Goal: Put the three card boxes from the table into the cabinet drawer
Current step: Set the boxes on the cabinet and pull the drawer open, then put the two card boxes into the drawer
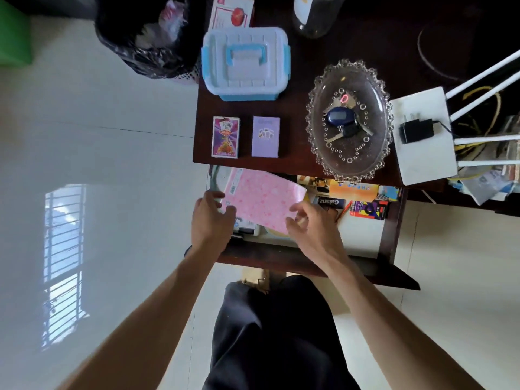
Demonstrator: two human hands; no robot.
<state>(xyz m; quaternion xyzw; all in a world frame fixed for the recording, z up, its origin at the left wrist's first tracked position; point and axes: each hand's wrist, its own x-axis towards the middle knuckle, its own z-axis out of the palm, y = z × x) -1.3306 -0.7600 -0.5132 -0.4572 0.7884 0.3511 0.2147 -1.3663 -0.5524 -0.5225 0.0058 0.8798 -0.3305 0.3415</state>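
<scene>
Two card boxes lie side by side near the table's front edge: a purple and red one [225, 137] on the left and a pale lilac one [265, 136] on the right. I see no third card box. Below them the cabinet drawer [304, 260] stands pulled out. Both hands are over the drawer, at a pink patterned packet [261, 201] that lies tilted on its contents. My left hand [211, 220] grips the packet's left edge, thumb on top. My right hand [309, 223] hovers at its near right corner with the fingers spread.
On the dark table [298, 108] stand a white and blue lidded box [245, 63], a glass dish with keys [349, 119], a white router with a plug [422, 136] and a bottle [312, 15]. A black-bagged bin [149, 38] stands left of the table. Booklets and papers [354, 192] fill the drawer.
</scene>
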